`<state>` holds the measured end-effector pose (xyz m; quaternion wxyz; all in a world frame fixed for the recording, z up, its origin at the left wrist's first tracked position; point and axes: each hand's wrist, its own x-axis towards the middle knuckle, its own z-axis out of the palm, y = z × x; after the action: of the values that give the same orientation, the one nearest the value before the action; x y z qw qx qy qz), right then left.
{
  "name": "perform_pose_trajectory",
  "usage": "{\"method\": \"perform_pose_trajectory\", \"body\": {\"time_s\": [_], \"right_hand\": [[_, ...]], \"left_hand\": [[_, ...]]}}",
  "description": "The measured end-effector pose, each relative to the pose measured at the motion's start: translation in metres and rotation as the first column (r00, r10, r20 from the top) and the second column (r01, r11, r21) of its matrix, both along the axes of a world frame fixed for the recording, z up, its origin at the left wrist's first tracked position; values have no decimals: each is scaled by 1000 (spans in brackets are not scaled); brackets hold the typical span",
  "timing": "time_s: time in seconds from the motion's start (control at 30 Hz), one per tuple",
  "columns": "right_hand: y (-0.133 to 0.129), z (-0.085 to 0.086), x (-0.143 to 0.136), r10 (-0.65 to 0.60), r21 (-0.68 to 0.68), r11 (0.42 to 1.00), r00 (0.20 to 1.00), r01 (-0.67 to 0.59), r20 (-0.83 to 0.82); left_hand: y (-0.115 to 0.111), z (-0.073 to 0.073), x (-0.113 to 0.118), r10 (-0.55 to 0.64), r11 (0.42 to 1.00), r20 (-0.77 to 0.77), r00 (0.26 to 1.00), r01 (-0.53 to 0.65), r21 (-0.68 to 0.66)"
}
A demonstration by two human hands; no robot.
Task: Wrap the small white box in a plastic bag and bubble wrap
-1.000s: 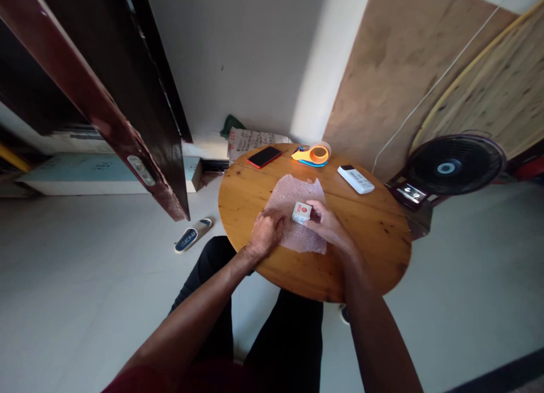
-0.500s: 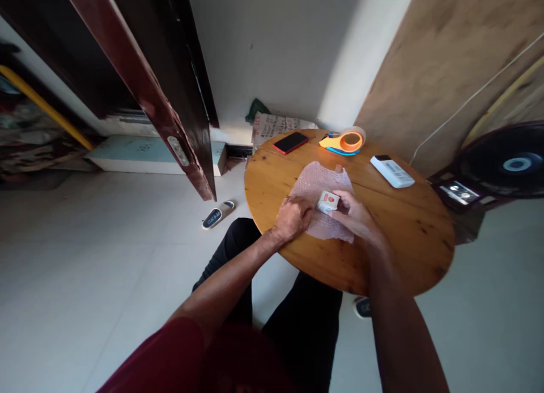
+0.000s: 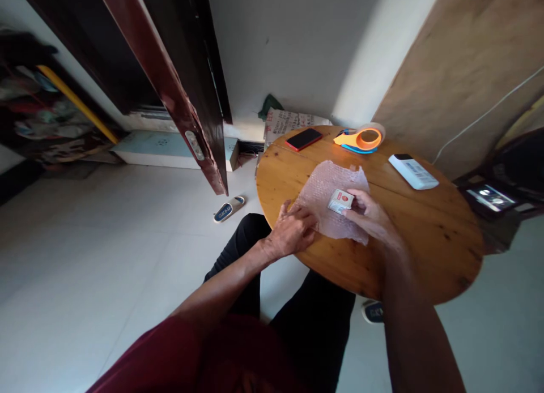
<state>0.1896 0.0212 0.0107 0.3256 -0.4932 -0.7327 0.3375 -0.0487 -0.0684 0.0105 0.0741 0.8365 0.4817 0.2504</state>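
Note:
A sheet of pinkish bubble wrap (image 3: 314,195) lies on the round wooden table (image 3: 425,246). On it rests a small white box (image 3: 341,200) with red print on top. My right hand (image 3: 372,216) grips this box from its right side, between thumb and fingers. At the wrap's near left edge is my left hand (image 3: 294,230), its thumb apart from the loosely bent fingers. Its fingertips touch the wrap's edge, and I see nothing held in it.
Along the far side of the table lie a red-edged phone (image 3: 304,139), an orange tape dispenser (image 3: 361,138) and a white device (image 3: 413,171). A dark red door (image 3: 195,141) stands ajar at left. A slipper (image 3: 229,209) lies on the floor.
My left hand has shifted slightly back at the wrap's left edge, and its thumb has lifted away from the fingers. My right hand still holds the box. The whole view has shifted a little.

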Motion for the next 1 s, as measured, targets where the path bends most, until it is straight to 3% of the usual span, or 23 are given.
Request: {"method": "perform_pose_trajectory", "body": {"time_s": [0.17,0.3,0.5,0.63,0.87,1.0], "right_hand": [[1,0,0,-21,-12,1000,1000,21,7],[1,0,-1,-14,-19,1000,1000,14,-12],[1,3,-2,18,-19,1000,1000,-19,-22],[-1,5,-3,13,-33,999,1000,-14,-18],[0,3,-1,20,-67,997,999,-22,-27],[-2,4,-2,22,-44,999,999,-24,-50]], "left_hand": [[9,12,1,-50,998,-210,976,40,-52],[13,13,8,-60,998,-306,950,48,-48],[8,-1,13,7,999,-310,951,4,35],[6,-4,13,19,1000,-303,953,-14,18],[17,13,12,-46,999,-306,951,35,-41],[24,22,9,-100,994,-226,969,106,13]]}}
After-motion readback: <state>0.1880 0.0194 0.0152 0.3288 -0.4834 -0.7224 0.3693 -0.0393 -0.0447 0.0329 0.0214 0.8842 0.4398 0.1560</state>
